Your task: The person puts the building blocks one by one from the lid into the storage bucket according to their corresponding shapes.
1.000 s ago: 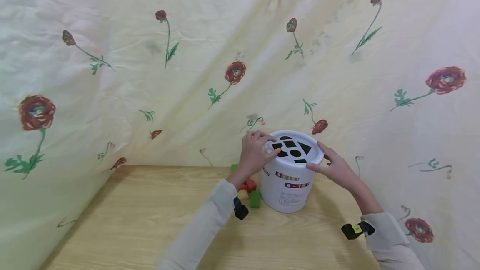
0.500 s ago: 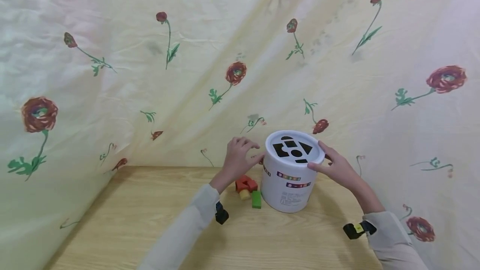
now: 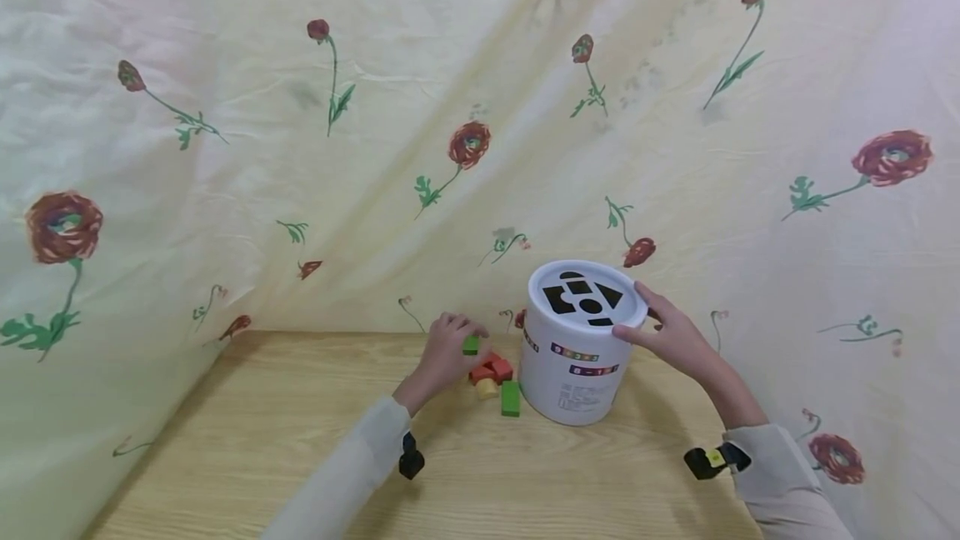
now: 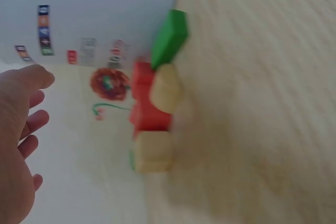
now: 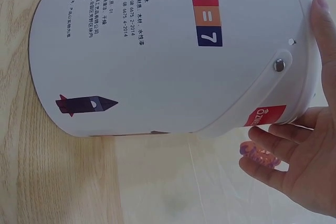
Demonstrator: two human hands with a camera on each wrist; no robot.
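Observation:
A white bucket [image 3: 573, 373] stands upright on the table, its lid [image 3: 626, 307] cut with dark shaped holes. My right hand [image 3: 675, 340] grips the bucket's upper rim from the right, thumb in front and fingers around the side. My left hand [image 3: 447, 352] hovers left of the bucket, fingers loosely bent, over a small group of blocks. A green block [image 3: 471, 345] shows between its thumb and fingers in the head view; the left wrist view shows nothing held. Nearby lie red blocks [image 3: 491, 369], a pale wooden block [image 3: 487, 390], another wooden block [image 4: 153, 151] and a green block [image 3: 511, 399] beside the bucket.
The wooden table [image 3: 300, 423] meets a flower-printed cloth [image 3: 375, 148] hanging close behind the blocks and bucket. More of this cloth hangs at the left and right sides. A white handle [image 5: 247, 95] is riveted to the bucket's side.
My left hand has left the bucket's lid and moved left and down to the blocks. The right hand has kept its hold on the rim, and the bucket stands in place.

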